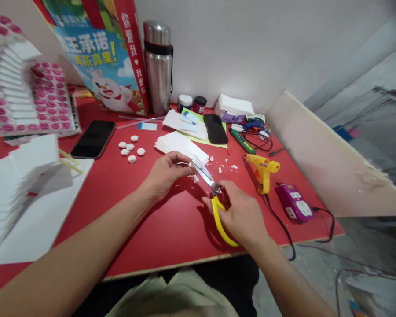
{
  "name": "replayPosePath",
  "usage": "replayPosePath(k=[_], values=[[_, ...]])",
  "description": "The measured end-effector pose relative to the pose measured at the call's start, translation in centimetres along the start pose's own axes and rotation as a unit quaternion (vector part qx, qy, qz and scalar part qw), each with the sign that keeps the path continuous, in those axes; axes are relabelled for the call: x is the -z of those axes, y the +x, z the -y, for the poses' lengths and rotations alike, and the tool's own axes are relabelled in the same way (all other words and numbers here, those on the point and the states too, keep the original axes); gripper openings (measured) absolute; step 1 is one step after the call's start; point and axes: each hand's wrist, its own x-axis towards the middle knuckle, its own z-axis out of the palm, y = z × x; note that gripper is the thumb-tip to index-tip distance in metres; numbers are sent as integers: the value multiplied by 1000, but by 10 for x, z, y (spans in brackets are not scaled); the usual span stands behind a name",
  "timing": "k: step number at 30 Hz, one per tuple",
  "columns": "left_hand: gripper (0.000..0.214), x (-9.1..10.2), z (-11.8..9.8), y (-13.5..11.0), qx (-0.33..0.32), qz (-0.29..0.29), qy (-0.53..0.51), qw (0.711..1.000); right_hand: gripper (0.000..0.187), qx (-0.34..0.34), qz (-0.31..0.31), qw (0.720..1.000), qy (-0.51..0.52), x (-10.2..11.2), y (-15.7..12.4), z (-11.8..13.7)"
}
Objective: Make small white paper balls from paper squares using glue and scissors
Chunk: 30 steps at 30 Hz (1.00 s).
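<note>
My right hand (pixel 239 211) grips a pair of scissors (pixel 222 224) with yellow handles, its metal blades pointing up and left. At the blade tips, my left hand (pixel 168 171) pinches a small piece of white paper (pixel 192 164), mostly hidden by the fingers. White paper scraps (pixel 220 169) lie around the blades on the red table. Just behind my left hand rests a stack of white cards (pixel 181 145). Several small round white pieces (pixel 130 147) sit left of that stack.
Two phones (pixel 93 139) (pixel 215 128) lie on the table (pixel 145 246). To the right are a yellow glue gun (pixel 263 169), a purple power box (pixel 294 202) and cables. A steel flask (pixel 158 70) and a printed bag (pixel 102 57) stand behind; a white stepped paper structure (pixel 23 176) is at left.
</note>
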Motion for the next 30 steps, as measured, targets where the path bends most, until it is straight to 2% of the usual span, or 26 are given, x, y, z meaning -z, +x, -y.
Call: replayPosePath(k=[8, 18, 30], values=[[42, -4, -1, -2, -22, 30, -4, 999, 39, 3, 0, 1000, -5, -2, 3, 5], [39, -3, 1, -2, -12, 29, 6, 999, 42, 46, -19, 997, -53, -6, -5, 3], [40, -16, 9, -9, 42, 41, 49, 997, 45, 44, -29, 998, -43, -4, -31, -5]])
